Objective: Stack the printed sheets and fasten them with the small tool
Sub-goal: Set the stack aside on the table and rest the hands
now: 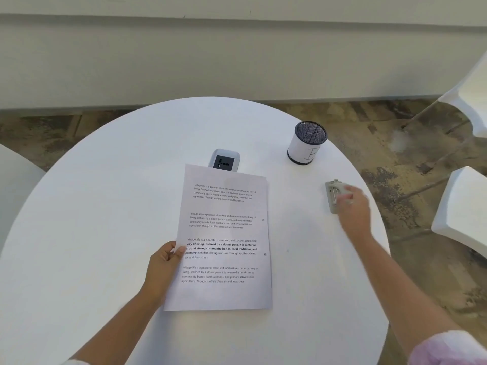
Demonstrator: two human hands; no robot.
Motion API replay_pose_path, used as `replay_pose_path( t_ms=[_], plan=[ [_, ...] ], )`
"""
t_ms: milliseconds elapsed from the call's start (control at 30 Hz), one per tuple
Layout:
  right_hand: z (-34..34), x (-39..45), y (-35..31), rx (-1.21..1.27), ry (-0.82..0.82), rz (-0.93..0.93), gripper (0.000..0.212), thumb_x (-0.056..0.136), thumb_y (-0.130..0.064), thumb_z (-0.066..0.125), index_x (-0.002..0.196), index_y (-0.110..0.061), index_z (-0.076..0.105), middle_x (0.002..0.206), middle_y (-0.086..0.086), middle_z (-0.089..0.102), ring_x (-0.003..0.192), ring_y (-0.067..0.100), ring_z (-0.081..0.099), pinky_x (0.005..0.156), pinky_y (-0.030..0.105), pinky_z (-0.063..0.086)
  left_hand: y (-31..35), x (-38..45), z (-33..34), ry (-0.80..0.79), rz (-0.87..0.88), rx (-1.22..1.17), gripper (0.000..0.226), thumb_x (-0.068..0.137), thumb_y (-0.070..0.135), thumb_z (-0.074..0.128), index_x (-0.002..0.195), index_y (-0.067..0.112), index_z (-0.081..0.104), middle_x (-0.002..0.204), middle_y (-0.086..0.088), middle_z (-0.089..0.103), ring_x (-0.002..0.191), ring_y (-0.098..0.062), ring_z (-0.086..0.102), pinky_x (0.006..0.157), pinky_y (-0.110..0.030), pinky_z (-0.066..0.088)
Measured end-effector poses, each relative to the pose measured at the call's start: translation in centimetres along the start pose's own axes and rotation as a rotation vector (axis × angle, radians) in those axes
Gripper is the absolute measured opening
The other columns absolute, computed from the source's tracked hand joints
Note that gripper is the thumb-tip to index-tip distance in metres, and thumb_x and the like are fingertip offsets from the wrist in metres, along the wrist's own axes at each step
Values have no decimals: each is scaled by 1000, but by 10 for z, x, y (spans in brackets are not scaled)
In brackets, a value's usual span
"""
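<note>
My left grip (164, 259) pinches the left edge of the printed sheets (224, 241), thumb on top of the paper and fingers curled beneath it. The sheets lie squared in one pile on the white round surface (105, 206), reaching from this grip away toward the far side, text facing up. Just past their far edge, a small grey device with a dark screen (224, 160) peeks out, partly covered by the paper.

My right grip (353, 206) is out to the right of the sheets, well apart from them, resting over the small grey tool (332, 193), a stapler by its look. That hand is blurred, so I cannot tell whether its fingers have closed around the tool or only lie on it. Beyond this grip and slightly to its left stands a white cup with a dark mesh rim (307, 143).
</note>
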State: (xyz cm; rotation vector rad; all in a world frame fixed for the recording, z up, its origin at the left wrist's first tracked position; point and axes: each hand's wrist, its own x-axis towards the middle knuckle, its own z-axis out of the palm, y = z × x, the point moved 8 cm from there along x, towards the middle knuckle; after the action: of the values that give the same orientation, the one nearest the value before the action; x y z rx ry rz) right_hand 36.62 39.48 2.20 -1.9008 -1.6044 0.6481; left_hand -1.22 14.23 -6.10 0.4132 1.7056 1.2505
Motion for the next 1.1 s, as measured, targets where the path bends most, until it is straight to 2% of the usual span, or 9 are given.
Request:
replay_pose_path(
  t_ms=[133,200,333,433,500,633,733,933,1100],
  plan=[
    [36,-66,0,-7,-234,89,39,87,-39,59,118,-16,56,115,9,58,106,26,56,99,46,42,3,-12,13,-21,16,-33,13,92,16,55,96,14,66,83,-14,74,75,-31,69,75,-43,56],
    [55,-98,-4,71,-404,138,46,87,-45,57,123,-17,53,115,4,59,104,20,55,99,39,41,6,-20,18,-43,21,-54,14,92,15,53,99,13,66,88,-15,74,81,-32,69,80,-44,54],
    [71,-142,-18,297,-617,186,44,91,-42,52,125,-15,50,116,-1,63,111,16,57,97,33,43,11,-35,28,-80,53,-62,14,93,12,52,97,9,65,91,-13,73,83,-29,68,76,-37,55],
    [60,-150,-32,378,-569,131,22,94,-21,50,115,-16,52,112,5,67,99,17,63,80,24,49,20,-46,32,-100,90,-64,16,92,10,52,100,11,66,85,-3,73,63,-6,67,50,-12,47],
    [50,-150,-41,405,-522,90,18,94,-12,49,109,-21,52,107,5,68,93,17,64,74,22,48,27,-51,33,-120,112,-67,17,91,9,53,102,12,66,88,-3,71,57,0,64,45,-8,42],
    [30,-150,-63,393,-453,-43,20,92,-12,52,99,-30,53,94,-10,67,84,5,65,65,12,48,43,-59,31,-135,171,-80,18,90,8,55,103,10,67,93,1,74,75,-8,68,59,-14,51],
    [17,-150,-78,404,-395,-119,20,92,-12,52,95,-32,54,92,-15,68,81,-5,64,64,9,48,58,-65,28,-115,235,-63,19,91,9,54,103,17,67,91,9,74,78,-6,68,60,-16,51],
    [10,-157,-95,274,-293,-247,10,93,-15,47,101,-20,51,88,-13,62,80,6,58,64,17,45,73,-76,25,-104,308,-58,21,92,12,53,99,28,66,89,18,74,84,2,67,67,-9,50],
    [27,-171,-86,189,-350,-255,20,94,-12,43,112,-13,51,97,-4,61,86,16,58,64,13,43,68,-78,23,-118,318,-49,22,94,11,50,100,24,67,98,8,71,85,1,67,68,-12,51]
  ],
)
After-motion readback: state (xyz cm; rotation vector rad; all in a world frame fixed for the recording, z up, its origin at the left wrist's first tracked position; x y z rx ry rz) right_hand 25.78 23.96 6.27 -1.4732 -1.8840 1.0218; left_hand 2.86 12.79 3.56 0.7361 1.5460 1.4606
